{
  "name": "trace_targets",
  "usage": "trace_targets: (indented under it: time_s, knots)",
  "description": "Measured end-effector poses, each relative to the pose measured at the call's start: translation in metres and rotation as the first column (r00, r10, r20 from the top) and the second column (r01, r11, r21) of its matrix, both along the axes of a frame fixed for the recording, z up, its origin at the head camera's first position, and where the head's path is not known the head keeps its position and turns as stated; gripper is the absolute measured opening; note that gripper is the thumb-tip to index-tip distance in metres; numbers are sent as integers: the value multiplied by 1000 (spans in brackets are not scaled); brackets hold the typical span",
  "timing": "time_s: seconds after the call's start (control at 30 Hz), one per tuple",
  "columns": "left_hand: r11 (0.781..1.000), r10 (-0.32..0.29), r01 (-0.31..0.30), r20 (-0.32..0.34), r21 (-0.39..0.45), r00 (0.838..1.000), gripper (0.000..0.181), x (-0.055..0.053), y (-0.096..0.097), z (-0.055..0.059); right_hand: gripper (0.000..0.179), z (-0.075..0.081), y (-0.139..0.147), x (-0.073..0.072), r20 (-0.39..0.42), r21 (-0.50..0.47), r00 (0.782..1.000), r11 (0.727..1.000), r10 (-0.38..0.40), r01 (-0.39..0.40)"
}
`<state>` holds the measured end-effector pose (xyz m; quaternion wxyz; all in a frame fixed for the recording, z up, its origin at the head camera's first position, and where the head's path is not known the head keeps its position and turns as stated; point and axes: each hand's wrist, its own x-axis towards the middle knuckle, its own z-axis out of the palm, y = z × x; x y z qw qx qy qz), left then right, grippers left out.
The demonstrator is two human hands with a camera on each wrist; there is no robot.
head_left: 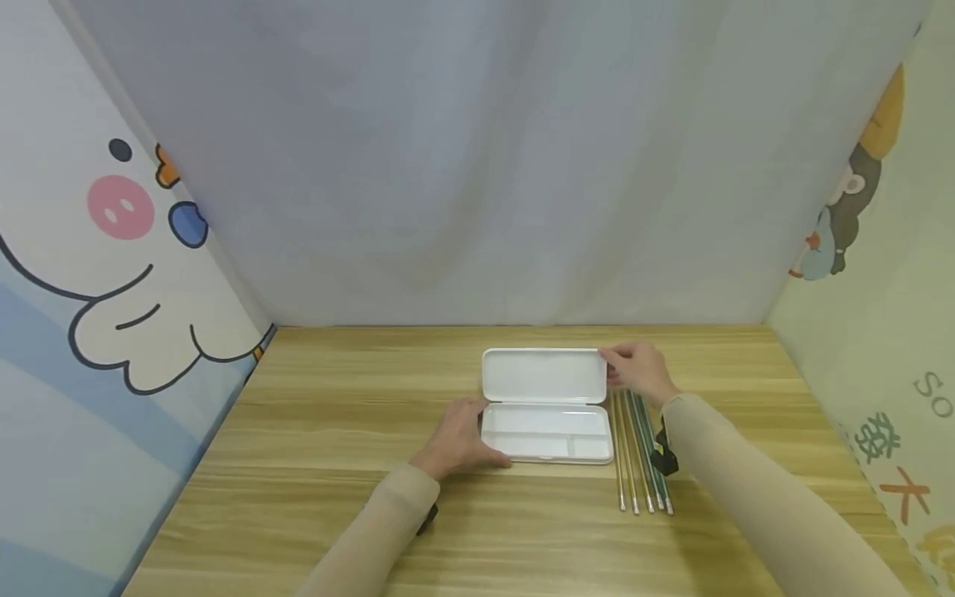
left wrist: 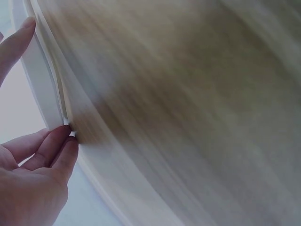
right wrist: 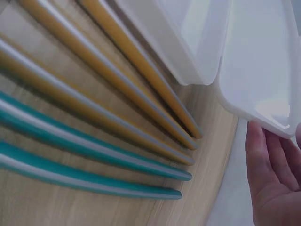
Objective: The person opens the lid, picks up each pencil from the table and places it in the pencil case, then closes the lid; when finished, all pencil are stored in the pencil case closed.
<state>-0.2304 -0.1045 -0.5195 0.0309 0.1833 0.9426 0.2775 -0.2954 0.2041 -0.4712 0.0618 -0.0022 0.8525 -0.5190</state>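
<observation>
A white pencil case (head_left: 522, 420) lies open on the table, its hinged lid (head_left: 545, 376) folded back toward the rear. Small dividers split the tray inside. My left hand (head_left: 457, 438) holds the tray's left end, thumb at the front edge and fingertips farther back, as the left wrist view also shows. At the lid's far right corner, my right hand (head_left: 642, 371) pinches the rim; its fingers (right wrist: 257, 150) reach under the edge in the right wrist view. Right beside the case lie three yellow pencils (head_left: 632, 464) and two green pencils (right wrist: 94, 176), with their eraser ends toward me.
The wood-grain table (head_left: 328, 431) meets a pale grey curtain (head_left: 485, 207) at its back edge. A cartoon-printed panel (head_left: 45, 332) stands on the left, and a pale printed panel (head_left: 880, 332) on the right.
</observation>
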Motion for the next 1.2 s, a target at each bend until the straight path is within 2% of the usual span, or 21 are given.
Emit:
trace_targets:
  time_s: [0.43, 0.7, 0.87, 1.07, 1.2]
  knots:
    - [1000, 5, -5, -10, -3, 1000, 94, 1, 0, -1, 37, -4, -4, -6, 23, 85, 995, 992, -100, 98]
    - [1000, 3, -3, -21, 9, 1000, 94, 5, -4, -2, 30, -12, -5, -7, -30, 55, 995, 994, -90, 92]
    - [1000, -15, 15, -23, -2, 1000, 97, 8, -5, 0, 30, -14, -5, -4, -36, 80, 996, 994, -77, 80]
    - [1000, -4, 4, -22, -30, 1000, 94, 4, -3, 2, 31, -11, -4, -4, -53, 96, 996, 993, -68, 73]
    - [1000, -7, 7, -11, -17, 1000, 87, 2, 0, 4, 32, -11, -1, -4, -62, 112, 997, 992, -55, 62]
